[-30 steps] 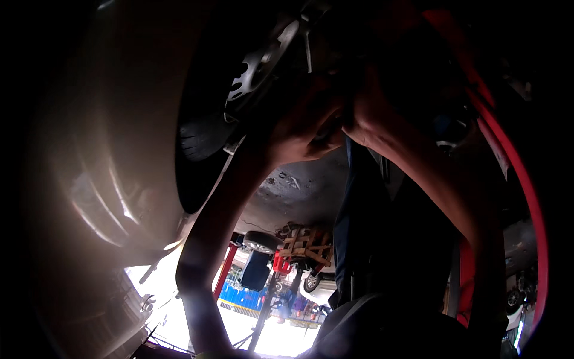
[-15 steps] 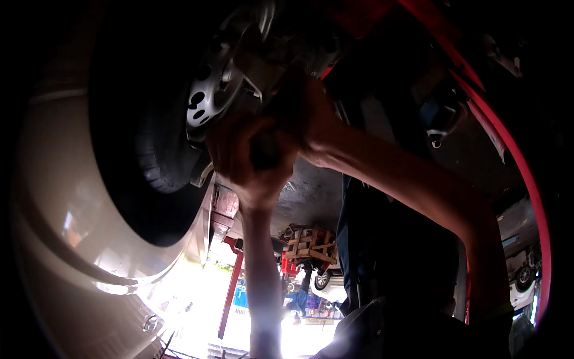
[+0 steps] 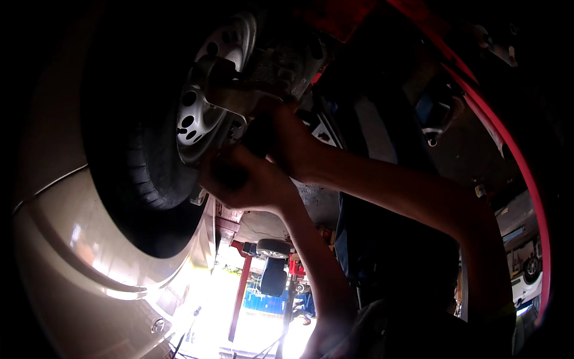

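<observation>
A dark tyre [image 3: 149, 185] with a silver rim [image 3: 188, 116] fills the upper left, under a pale car body [image 3: 66, 227]. Inboard of the rim sits a brownish metal bracket-like part [image 3: 230, 99]. My left hand [image 3: 257, 182] is just below it, near the tyre's inner side, fingers curled; whatever they hold is lost in shadow. Beside it and slightly higher, my right hand [image 3: 293, 140] is closed close to the bracket-like part. A dark shape lies between the two hands, too dim to name.
A red beam [image 3: 514, 143] curves down the right side. Dark undercarriage parts [image 3: 293, 60] hang at the top. Behind my left forearm are a red post [image 3: 241, 293], another tyre [image 3: 274, 248] and bright daylight. A white vehicle [image 3: 526, 284] stands far right.
Both hands appear lower and further left. My left forearm has gone from nearly upright to slanting in from the lower right. The view has shifted, showing more of the rim and bracket-like part.
</observation>
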Motion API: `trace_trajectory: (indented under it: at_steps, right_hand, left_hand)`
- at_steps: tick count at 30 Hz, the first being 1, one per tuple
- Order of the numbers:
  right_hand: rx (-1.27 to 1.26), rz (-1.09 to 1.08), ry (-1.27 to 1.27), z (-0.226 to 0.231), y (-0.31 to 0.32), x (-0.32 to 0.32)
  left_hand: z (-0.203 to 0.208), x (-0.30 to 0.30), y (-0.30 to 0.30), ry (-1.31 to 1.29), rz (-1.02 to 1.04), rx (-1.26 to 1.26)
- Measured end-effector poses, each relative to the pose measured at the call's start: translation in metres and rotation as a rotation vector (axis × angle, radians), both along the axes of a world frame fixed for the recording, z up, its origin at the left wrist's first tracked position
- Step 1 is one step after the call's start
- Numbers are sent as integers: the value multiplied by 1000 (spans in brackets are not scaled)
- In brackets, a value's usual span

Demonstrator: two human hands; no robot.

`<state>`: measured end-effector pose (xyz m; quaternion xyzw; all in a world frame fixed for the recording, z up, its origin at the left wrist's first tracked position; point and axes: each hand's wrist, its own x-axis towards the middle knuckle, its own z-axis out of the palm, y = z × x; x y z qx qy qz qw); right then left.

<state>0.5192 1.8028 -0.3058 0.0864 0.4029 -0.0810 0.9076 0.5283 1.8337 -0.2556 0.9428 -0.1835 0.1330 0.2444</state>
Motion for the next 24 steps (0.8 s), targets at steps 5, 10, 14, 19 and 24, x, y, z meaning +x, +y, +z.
trace_trajectory:
  at_steps: [5,10,14,19,24]
  right_hand:
    - [-285,133,503,-2,57,19]
    - [-304,242,703,10,78,47]
    - [-71,113,417,0,70,24]
    - [-92,-45,391,-13,85,2]
    - [115,167,119,-20,53,-52]
  left_hand:
    - [-19,-2,70,-17,61,-94]
    - [-15,24,89,-38,86,-74]
    - [-19,17,112,20,-50,-39]
    - [-23,-3,105,212,-40,-205]
    - [-36,-33,121,255,-287,-52]
